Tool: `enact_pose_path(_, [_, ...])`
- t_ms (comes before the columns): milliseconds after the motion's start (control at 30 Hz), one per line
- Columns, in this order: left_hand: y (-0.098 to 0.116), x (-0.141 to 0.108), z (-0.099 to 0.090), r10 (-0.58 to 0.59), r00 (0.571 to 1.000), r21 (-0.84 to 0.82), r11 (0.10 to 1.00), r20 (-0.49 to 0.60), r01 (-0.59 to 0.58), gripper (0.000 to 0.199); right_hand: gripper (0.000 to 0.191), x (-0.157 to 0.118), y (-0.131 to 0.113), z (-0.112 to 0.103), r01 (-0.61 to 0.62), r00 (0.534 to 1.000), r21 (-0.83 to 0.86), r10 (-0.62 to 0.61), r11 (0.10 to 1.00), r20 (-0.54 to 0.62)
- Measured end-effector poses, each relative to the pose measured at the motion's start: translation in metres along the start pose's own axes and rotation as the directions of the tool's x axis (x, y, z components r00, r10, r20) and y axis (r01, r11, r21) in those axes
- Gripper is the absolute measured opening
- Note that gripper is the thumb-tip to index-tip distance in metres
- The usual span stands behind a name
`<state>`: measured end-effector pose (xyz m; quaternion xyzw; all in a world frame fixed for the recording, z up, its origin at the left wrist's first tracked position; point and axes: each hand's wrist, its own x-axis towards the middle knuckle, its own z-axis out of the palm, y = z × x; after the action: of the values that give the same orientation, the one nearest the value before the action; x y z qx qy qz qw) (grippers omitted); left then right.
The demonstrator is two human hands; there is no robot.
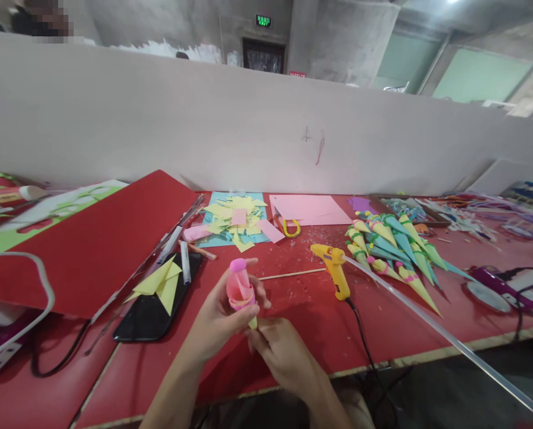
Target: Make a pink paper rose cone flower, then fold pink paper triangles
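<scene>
Between my two hands is a small paper cone (240, 291) with a pink top and a pale yellow tip. My left hand (224, 307) is wrapped round its upper part, the thumb lying across the front near a pink band. Lower down, the fingers of my right hand (281, 348) pinch the yellow tip, which they partly hide. Just beyond my hands a thin wooden stick (293, 274) lies on the red table. To its right is a yellow hot glue gun (333, 268), a long clear glue stick (427, 322) poking out of its back.
Finished-looking yellow and blue paper cones (395, 244) are heaped at the right. Yellow paper pieces (234, 214), pink sheets (313, 210) and yellow-handled scissors (290, 227) lie at the back. A black phone (159, 316) and red board (92, 250) are at left. A white partition (248, 125) stands behind.
</scene>
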<state>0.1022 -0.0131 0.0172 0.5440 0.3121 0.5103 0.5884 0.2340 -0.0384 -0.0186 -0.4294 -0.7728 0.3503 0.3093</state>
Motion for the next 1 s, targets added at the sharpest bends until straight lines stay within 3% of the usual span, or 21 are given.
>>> enact_pose_path(500, [0.007, -0.003, 0.007, 0.005, 0.989, 0.079, 0.997, -0.145, 0.007, 0.058, 0.036, 0.002, 0.009, 0.006, -0.001, 1.0, 0.16, 0.002, 0.987, -0.007])
enact_pose_path(633, [0.008, -0.005, 0.006, 0.031, 0.992, 0.079, 0.997, -0.123, -0.021, 0.055, 0.036, 0.003, 0.007, 0.008, 0.021, 1.0, 0.15, -0.018, 0.988, -0.024])
enact_pose_path(833, [0.016, -0.007, 0.003, 0.027, 0.994, 0.044, 0.999, -0.106, -0.023, 0.063, 0.037, 0.004, 0.004, 0.012, 0.056, 0.997, 0.275, -0.069, 0.96, 0.039])
enact_pose_path(1000, [0.017, -0.009, 0.005, -0.012, 0.999, 0.082, 0.996, -0.052, 0.017, 0.062, 0.032, 0.004, 0.004, 0.012, 0.083, 0.993, 0.215, -0.1, 0.973, 0.069])
